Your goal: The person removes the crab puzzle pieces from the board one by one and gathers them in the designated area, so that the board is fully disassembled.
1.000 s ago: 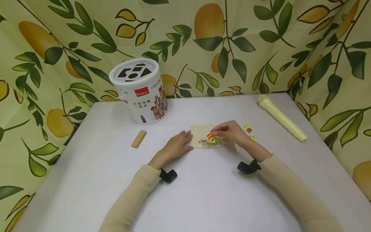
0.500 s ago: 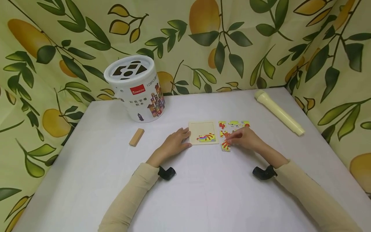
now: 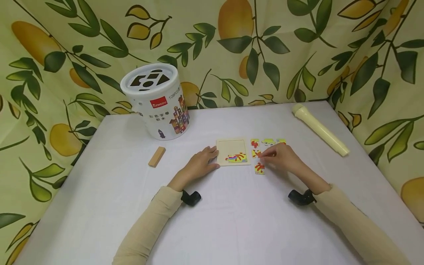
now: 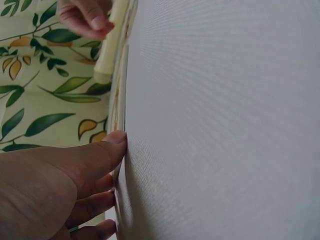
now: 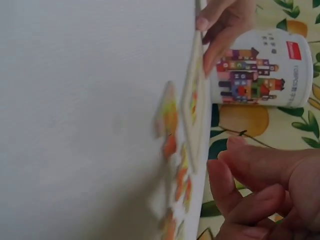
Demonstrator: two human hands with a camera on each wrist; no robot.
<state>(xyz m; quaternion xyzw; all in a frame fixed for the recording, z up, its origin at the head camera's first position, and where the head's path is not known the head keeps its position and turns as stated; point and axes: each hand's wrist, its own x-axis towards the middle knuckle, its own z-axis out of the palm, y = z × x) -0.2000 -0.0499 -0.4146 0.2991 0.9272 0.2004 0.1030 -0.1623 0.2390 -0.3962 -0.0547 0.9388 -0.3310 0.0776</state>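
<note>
My left hand (image 3: 200, 163) rests at the left edge of a square wooden puzzle board (image 3: 228, 147), thumb by the near corner. In the left wrist view, its thumb and fingertips touch the board's edge (image 4: 121, 110). Fitted pieces (image 3: 236, 157) with red and yellow patterns fill part of the board's near right. My right hand (image 3: 282, 157) hovers over loose puzzle pieces beside the board, thumb and forefinger close together with nothing between them in the right wrist view. A red-patterned puzzle piece (image 3: 260, 168) lies just below its fingertips. The hand hides some other pieces.
Loose pieces (image 3: 254, 143) lie right of the board. A white block bucket (image 3: 155, 106) with a holed lid stands back left, a wooden block (image 3: 157, 156) in front of it. A cream microphone-shaped stick (image 3: 320, 129) lies at the right.
My right hand has gone from over the board to the loose pieces at the right. The red-patterned piece it held now lies on the table, released. My left hand stays at the board.
</note>
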